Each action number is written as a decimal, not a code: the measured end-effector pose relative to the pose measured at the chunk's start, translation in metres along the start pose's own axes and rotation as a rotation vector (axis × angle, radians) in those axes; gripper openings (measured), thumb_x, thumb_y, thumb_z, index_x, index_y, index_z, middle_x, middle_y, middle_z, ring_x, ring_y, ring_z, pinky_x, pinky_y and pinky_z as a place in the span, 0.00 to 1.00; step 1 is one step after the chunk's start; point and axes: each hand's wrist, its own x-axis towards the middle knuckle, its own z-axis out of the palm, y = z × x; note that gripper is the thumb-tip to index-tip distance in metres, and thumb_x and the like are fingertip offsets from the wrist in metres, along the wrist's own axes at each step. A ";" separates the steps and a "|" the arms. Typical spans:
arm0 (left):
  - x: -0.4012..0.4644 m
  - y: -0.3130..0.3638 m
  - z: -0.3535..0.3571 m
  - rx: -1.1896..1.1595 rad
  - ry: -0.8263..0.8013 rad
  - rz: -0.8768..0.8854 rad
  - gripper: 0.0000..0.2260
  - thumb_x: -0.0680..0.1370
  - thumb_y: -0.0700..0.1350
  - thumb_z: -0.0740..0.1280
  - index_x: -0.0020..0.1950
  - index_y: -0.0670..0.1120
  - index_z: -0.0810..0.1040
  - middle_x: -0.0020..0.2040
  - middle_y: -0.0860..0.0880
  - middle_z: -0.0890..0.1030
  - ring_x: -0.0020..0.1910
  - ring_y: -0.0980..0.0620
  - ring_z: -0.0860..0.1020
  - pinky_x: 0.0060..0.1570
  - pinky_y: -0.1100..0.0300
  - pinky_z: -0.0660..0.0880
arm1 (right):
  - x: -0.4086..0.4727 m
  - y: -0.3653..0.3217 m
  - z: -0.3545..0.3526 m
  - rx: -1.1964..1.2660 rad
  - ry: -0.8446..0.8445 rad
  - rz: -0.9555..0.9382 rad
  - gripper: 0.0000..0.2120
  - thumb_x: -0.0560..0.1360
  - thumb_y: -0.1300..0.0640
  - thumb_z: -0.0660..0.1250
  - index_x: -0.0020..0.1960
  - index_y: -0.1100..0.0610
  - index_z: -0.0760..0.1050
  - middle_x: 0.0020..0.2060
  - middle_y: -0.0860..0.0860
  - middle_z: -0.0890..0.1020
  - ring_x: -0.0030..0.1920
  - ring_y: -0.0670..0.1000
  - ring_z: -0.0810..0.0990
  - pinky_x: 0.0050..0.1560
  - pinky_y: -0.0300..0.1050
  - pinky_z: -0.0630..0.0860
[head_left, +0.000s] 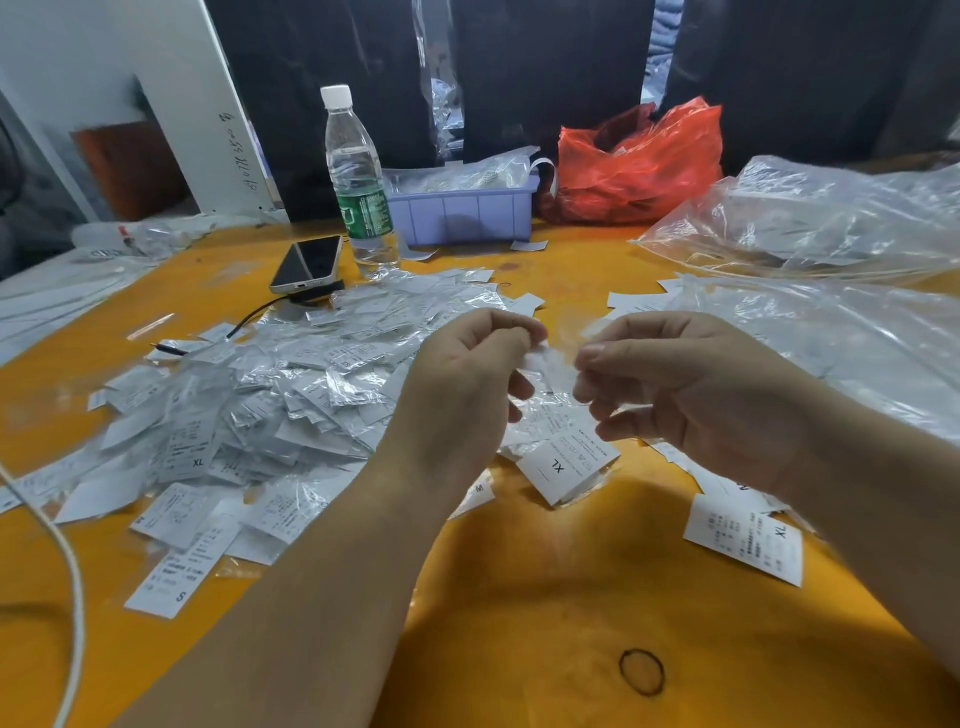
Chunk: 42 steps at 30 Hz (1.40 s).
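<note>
On the orange bench (571, 597) a broad heap of bagged size labels (270, 395) is spread at the left and is judged to be the finished share. Only a few bare labels are seen at the right, among them an XL label (743, 538), so the work is judged well along but not done. The left hand (467, 379) and right hand (691, 384) are held just above the bench, fingers curled, and a small white label (550, 361) is pinched between them. Though it is blurred, its long axis is judged to run from hand to hand, roughly level.
</note>
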 end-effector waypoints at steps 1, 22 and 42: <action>0.000 0.000 -0.001 -0.019 0.024 0.001 0.09 0.79 0.37 0.62 0.47 0.47 0.81 0.36 0.56 0.82 0.33 0.58 0.78 0.33 0.64 0.77 | 0.000 0.000 0.001 0.007 0.001 -0.003 0.11 0.63 0.55 0.72 0.41 0.61 0.78 0.34 0.56 0.82 0.33 0.50 0.80 0.34 0.43 0.79; 0.004 -0.001 -0.003 -0.219 0.079 0.046 0.21 0.76 0.37 0.70 0.63 0.54 0.67 0.37 0.53 0.84 0.34 0.56 0.80 0.38 0.63 0.78 | -0.003 0.001 0.001 -0.081 0.079 -0.074 0.09 0.64 0.52 0.71 0.36 0.58 0.78 0.34 0.53 0.82 0.36 0.51 0.79 0.37 0.44 0.79; 0.003 -0.003 -0.001 -0.214 0.035 0.057 0.17 0.76 0.37 0.70 0.55 0.55 0.69 0.36 0.55 0.84 0.34 0.56 0.81 0.40 0.60 0.80 | -0.005 0.004 0.006 -0.194 0.107 -0.154 0.13 0.65 0.52 0.72 0.43 0.62 0.82 0.32 0.49 0.83 0.34 0.48 0.80 0.36 0.40 0.80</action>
